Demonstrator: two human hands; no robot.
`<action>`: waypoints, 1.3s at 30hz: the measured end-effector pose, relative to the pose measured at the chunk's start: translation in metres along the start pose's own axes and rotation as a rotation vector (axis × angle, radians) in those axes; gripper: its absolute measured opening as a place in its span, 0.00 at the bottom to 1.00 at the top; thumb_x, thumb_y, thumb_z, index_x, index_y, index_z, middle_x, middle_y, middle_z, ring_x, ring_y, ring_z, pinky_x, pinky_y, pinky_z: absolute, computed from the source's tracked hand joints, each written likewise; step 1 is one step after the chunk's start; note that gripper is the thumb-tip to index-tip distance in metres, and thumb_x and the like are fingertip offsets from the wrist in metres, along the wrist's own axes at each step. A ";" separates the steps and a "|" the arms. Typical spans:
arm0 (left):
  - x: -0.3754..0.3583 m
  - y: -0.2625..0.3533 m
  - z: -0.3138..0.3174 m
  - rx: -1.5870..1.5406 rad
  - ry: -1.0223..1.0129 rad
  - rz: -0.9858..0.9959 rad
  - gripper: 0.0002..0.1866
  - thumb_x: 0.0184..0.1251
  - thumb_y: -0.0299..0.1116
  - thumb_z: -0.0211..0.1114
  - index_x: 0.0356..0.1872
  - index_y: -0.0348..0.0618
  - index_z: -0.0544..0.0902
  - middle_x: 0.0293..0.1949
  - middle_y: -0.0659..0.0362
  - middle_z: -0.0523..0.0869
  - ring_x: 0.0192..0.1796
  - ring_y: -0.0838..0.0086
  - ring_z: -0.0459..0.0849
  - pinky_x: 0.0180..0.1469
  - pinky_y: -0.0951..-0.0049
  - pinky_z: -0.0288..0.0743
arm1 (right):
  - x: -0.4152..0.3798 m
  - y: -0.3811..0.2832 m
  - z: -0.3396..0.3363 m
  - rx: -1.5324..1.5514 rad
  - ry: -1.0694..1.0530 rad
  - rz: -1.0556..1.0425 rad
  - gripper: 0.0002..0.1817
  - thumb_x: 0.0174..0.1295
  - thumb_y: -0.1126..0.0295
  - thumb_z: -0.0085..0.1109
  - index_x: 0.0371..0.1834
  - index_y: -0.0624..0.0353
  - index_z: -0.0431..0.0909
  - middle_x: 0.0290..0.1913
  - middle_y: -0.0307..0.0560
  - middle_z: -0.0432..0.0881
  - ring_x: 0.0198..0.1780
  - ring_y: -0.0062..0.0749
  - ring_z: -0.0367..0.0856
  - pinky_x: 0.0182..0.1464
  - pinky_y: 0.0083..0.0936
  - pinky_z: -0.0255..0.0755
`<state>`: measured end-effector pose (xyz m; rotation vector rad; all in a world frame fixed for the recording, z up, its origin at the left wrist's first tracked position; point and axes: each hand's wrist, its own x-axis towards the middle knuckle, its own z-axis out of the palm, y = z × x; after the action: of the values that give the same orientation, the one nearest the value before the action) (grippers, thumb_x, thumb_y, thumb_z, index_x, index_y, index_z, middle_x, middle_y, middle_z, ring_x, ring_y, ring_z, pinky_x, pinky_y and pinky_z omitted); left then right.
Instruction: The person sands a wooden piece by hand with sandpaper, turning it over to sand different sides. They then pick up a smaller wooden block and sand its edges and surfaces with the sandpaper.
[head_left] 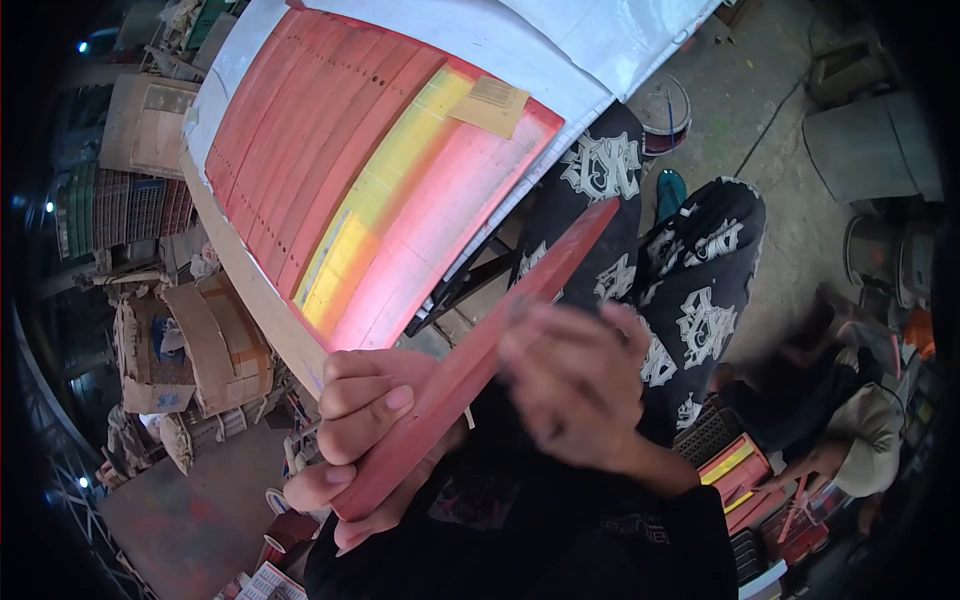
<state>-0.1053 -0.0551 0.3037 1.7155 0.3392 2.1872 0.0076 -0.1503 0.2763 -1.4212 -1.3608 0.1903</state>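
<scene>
A long red-painted wooden slat (468, 368) slants across the middle of the view, its far end over my legs. My left hand (365, 435) is wrapped round its near end, fingers over the edge. Higher up the slat, my right hand (578, 385) is curled with its fingertips against the edge. Motion smears this hand, and what lies between its fingers, if anything, is not clear. On the table in front lies a row of red slats (310, 130) side by side. Beside them is a yellow slat (385, 190) and a pinkish-red board (430, 225).
A brown piece of sandpaper or card (490, 106) rests on the board. White sheeting (560, 40) covers part of the table (255, 270). Cardboard boxes (225, 340) stand left. At lower right, another person (865, 435) works beside red and yellow pieces (735, 470).
</scene>
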 end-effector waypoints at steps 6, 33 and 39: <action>0.003 -0.005 -0.012 -0.008 -0.089 0.013 0.34 0.78 0.71 0.31 0.44 0.48 0.65 0.16 0.58 0.73 0.15 0.73 0.62 0.25 0.70 0.55 | -0.006 0.042 0.010 -0.104 0.035 0.003 0.14 0.64 0.71 0.66 0.52 0.57 0.87 0.50 0.42 0.88 0.55 0.37 0.89 0.75 0.46 0.57; 0.008 -0.011 -0.005 0.098 0.032 -0.030 0.27 0.80 0.65 0.43 0.36 0.51 0.69 0.11 0.64 0.63 0.14 0.78 0.52 0.26 0.74 0.49 | -0.017 0.126 0.013 -0.178 0.023 0.088 0.14 0.63 0.75 0.66 0.52 0.59 0.86 0.57 0.44 0.87 0.57 0.36 0.86 0.56 0.35 0.72; 0.009 -0.014 -0.015 0.076 0.039 -0.078 0.27 0.80 0.65 0.42 0.36 0.51 0.69 0.11 0.63 0.64 0.15 0.77 0.53 0.28 0.72 0.50 | -0.016 0.128 0.020 -0.151 0.044 0.042 0.15 0.62 0.77 0.66 0.53 0.62 0.85 0.55 0.47 0.87 0.58 0.39 0.86 0.56 0.33 0.73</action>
<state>-0.1206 -0.0386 0.3027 1.6704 0.4963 2.1800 0.0651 -0.1174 0.1637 -1.5719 -1.3324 0.0844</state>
